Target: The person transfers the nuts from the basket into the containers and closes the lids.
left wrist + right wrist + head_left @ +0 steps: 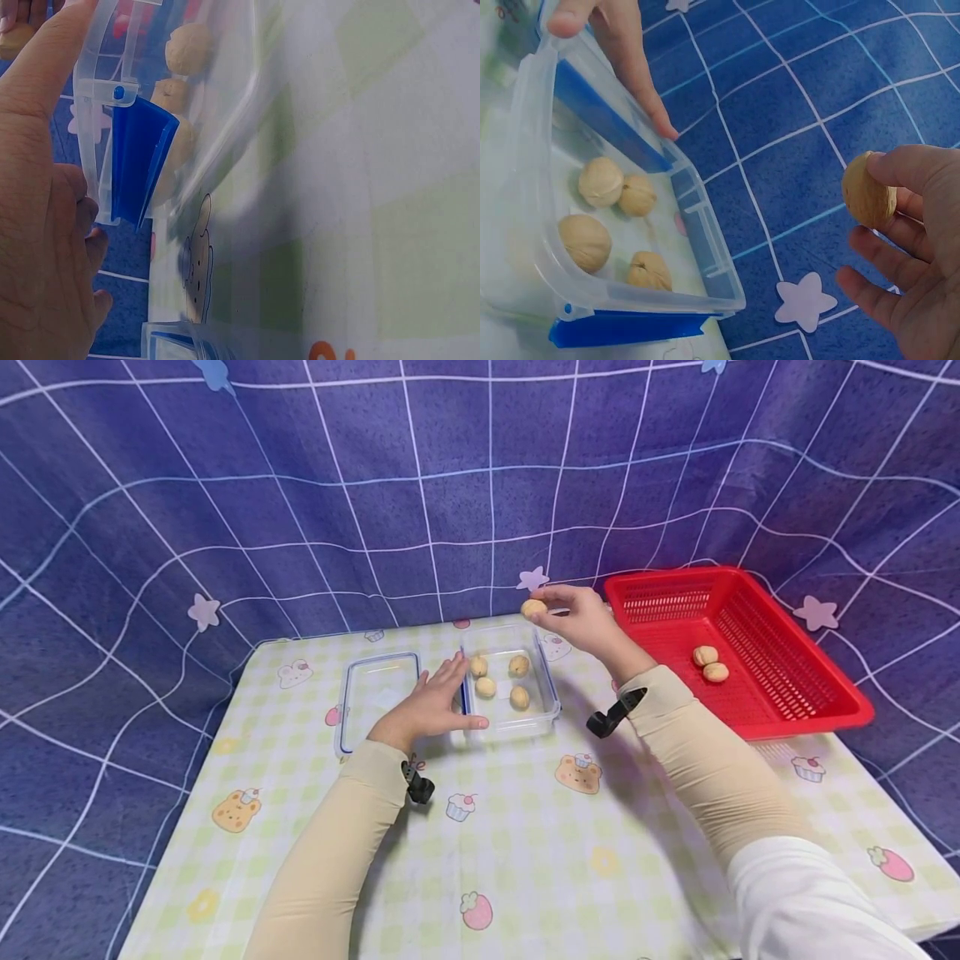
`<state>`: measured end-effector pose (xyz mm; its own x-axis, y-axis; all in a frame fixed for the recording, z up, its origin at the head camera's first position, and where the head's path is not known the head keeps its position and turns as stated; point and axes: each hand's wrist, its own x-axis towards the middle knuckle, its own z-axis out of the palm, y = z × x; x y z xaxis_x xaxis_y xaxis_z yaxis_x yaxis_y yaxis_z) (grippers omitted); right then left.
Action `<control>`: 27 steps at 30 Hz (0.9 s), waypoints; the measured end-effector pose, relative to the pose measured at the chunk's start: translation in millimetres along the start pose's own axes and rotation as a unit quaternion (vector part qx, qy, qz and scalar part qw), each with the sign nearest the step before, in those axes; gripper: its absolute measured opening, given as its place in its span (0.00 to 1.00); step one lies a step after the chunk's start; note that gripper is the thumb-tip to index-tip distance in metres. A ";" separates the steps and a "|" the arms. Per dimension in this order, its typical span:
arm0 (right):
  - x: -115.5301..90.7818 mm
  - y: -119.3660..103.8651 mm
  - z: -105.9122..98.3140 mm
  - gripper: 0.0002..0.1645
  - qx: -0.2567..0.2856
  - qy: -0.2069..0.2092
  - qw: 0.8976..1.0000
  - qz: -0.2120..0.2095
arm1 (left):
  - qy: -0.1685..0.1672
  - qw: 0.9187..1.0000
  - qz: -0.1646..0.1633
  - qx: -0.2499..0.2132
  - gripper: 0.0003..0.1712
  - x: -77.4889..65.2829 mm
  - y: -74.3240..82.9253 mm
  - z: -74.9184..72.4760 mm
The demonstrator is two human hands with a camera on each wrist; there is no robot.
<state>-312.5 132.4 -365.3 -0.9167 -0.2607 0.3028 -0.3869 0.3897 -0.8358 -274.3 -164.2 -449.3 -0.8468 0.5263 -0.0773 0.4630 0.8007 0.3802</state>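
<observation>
My right hand (579,620) pinches a walnut (533,607) between thumb and fingertips, raised beyond the far right corner of a clear plastic container (517,726). In the right wrist view the pinched walnut (868,191) shows whole, well apart from the container. Several walnuts (486,687) lie on the container's floor. Along the container's left side rests my left hand (435,702), fingers stretched out and thumb at the near left corner. A blue locking flap (142,154) hangs on the container's side next to that hand in the left wrist view.
A red perforated basket (787,647) stands on the right with two walnuts (710,663) in it. Left of the container lies a clear lid (381,689) with a blue seal. The checked tablecloth (525,852) ends against a blue gridded curtain (450,502).
</observation>
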 end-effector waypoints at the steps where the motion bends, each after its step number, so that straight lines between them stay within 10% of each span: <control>1: -0.5 0.1 1.0 0.24 0.000 -0.002 1.000 0.002 | 0.000 1.000 0.000 0.000 0.72 0.2 -0.4 0.1; 27: -19.2 -21.5 26.2 0.23 0.007 -0.047 0.998 -0.032 | 0.005 1.000 -0.002 -0.001 0.72 2.8 -2.9 2.9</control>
<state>-284.0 105.9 -365.2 -0.8764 -0.3674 0.3115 -0.4421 0.3568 -0.8230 -277.3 -164.2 -453.3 -0.8512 0.5201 -0.0701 0.4587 0.8022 0.3821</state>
